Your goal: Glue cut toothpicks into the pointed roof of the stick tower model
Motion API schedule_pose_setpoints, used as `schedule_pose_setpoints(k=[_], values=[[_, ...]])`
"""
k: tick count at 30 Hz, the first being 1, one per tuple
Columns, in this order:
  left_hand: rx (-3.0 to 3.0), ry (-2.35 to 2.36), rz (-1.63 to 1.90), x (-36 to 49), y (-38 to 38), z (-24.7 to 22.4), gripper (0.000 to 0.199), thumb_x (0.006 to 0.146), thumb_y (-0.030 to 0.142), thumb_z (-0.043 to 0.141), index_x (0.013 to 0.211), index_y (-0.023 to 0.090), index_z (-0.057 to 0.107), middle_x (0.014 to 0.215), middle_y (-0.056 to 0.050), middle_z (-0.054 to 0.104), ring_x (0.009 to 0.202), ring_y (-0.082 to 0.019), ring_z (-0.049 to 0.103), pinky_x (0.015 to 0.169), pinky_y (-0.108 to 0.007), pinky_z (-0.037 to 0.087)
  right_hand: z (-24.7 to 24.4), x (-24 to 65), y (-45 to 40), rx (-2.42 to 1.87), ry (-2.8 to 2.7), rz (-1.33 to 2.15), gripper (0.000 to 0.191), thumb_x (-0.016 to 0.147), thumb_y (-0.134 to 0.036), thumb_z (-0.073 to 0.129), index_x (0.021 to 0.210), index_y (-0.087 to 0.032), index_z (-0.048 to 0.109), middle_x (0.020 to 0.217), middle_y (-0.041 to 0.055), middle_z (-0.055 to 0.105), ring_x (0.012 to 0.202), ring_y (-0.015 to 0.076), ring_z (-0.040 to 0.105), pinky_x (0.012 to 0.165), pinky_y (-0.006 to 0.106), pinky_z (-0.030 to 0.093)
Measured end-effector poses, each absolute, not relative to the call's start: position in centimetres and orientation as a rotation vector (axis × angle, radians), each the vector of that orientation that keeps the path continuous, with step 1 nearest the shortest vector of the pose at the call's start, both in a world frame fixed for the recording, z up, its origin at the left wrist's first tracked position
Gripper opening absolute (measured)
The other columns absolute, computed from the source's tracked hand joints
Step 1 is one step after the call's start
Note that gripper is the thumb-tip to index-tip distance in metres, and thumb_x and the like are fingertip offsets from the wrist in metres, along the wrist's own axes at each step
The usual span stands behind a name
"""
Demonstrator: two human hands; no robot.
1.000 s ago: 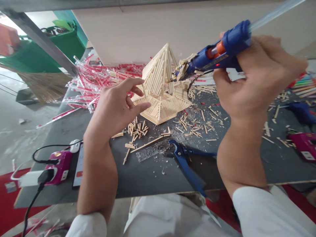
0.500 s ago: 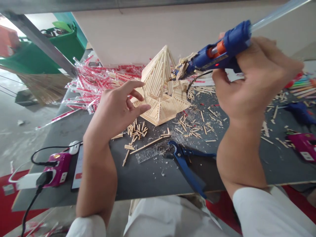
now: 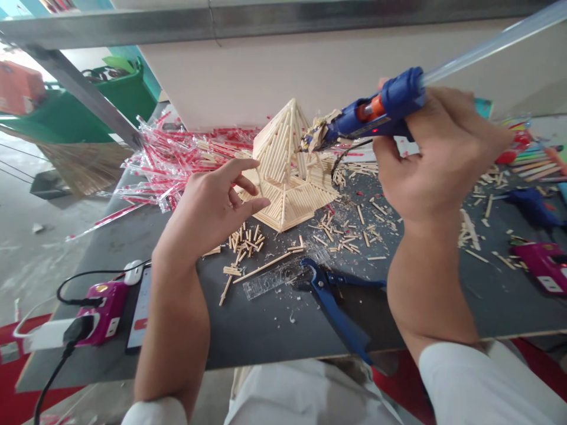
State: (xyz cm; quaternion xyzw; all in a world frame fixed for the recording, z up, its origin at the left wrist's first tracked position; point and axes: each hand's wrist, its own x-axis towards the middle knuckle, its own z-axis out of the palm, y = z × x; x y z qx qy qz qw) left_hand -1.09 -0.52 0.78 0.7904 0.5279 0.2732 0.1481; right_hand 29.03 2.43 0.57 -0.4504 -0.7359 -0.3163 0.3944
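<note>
A pointed model built of thin wooden sticks [image 3: 283, 203] stands on the grey table. My right hand [image 3: 436, 150] is wrapped round a blue glue gun [image 3: 381, 112] with a clear glue stick in its rear. The gun's crusted tip is at the right side of the model's pointed roof. At the model's left side is my left hand [image 3: 221, 203], thumb and index finger apart around the edge; a thin stick seems to stand between the fingertips, and whether they touch it is hard to tell.
Blue cutters [image 3: 336, 313] and a clear ruler [image 3: 272, 280] lie in front of the model among short stick pieces. Red-and-clear wrappers [image 3: 168, 153] are heaped at back left. Purple power strips [image 3: 104, 310] sit at both sides, a phone [image 3: 139, 313] at left.
The view has tilted up a little, so the scene sits lower. My right hand and the glue gun have shifted slightly left. My left hand keeps nearly the same pose.
</note>
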Motion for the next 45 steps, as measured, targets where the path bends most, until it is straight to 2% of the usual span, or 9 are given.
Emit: schedule_pose_setpoints(k=[12,18,26,30,36,38,42,45], values=[[2.301,1.501,0.769,-1.11,-0.65,0.83,0.055,0.088,0.037,0.075,0.139,0.024,0.063,0.097,-0.002,0.078,0.066,-0.013,0.065,0.076,-0.030,0.056,0.28,29.37,2.82,-1.041,-1.855,-0.796,0.051,0.091,-0.021,0.058,0.142,-0.024,0.064,0.113,0.0073,0.076,0.101,0.0281,0.073,0.087,0.043,0.053],[2.301,1.526,0.749,-1.04,-0.69,0.72,0.056,0.086,0.038,0.076,0.139,0.025,0.063,0.096,-0.003,0.078,0.067,-0.014,0.067,0.077,-0.029,0.058,0.55,29.03,2.57,-1.081,-1.832,-0.880,0.047,0.087,-0.022,0.059,0.133,-0.027,0.068,0.109,0.0052,0.077,0.096,0.0282,0.074,0.084,0.042,0.056],[2.303,1.548,0.750,-1.00,-0.67,0.56,0.056,0.085,0.038,0.076,0.139,0.026,0.063,0.096,-0.002,0.077,0.068,-0.015,0.069,0.078,-0.031,0.059,0.44,29.00,2.47,-1.129,-1.806,-0.879,0.049,0.086,-0.022,0.059,0.134,-0.029,0.069,0.108,0.0041,0.077,0.099,0.0282,0.075,0.086,0.041,0.055],[2.317,1.531,0.755,-1.12,-0.62,0.58,0.055,0.086,0.040,0.075,0.138,0.025,0.064,0.095,-0.003,0.077,0.068,-0.015,0.069,0.077,-0.030,0.059,0.42,28.97,2.44,-1.080,-1.813,-0.832,0.052,0.090,-0.024,0.057,0.140,-0.026,0.067,0.110,0.0066,0.077,0.101,0.0293,0.074,0.088,0.042,0.053],[2.318,1.526,0.759,-1.11,-0.64,0.60,0.055,0.085,0.038,0.076,0.137,0.026,0.064,0.094,-0.002,0.076,0.068,-0.015,0.069,0.077,-0.030,0.059,0.53,28.67,2.51,-1.023,-1.808,-0.894,0.047,0.091,-0.020,0.057,0.136,-0.017,0.070,0.103,0.0118,0.077,0.094,0.0311,0.075,0.082,0.043,0.055],[2.322,1.537,0.754,-1.11,-0.64,0.57,0.055,0.085,0.038,0.077,0.138,0.026,0.064,0.094,-0.002,0.076,0.069,-0.016,0.069,0.078,-0.030,0.059,0.42,28.73,2.71,-1.009,-1.803,-0.911,0.049,0.090,-0.019,0.057,0.137,-0.019,0.070,0.102,0.0110,0.076,0.093,0.0304,0.075,0.081,0.042,0.055],[2.321,1.537,0.746,-1.16,-0.62,0.52,0.056,0.085,0.039,0.077,0.139,0.027,0.064,0.094,-0.002,0.076,0.071,-0.016,0.070,0.079,-0.031,0.058,0.20,28.92,3.02,-1.006,-1.778,-0.931,0.053,0.087,-0.022,0.058,0.139,-0.030,0.066,0.104,0.0044,0.077,0.092,0.0280,0.075,0.081,0.041,0.055],[2.313,1.517,0.742,-1.18,-0.59,0.54,0.056,0.086,0.040,0.076,0.138,0.026,0.063,0.095,-0.002,0.077,0.070,-0.016,0.070,0.075,-0.030,0.058,0.27,28.80,2.86,-1.003,-1.785,-0.937,0.044,0.096,-0.027,0.055,0.137,-0.026,0.068,0.103,0.0070,0.077,0.093,0.0280,0.075,0.080,0.041,0.055]])
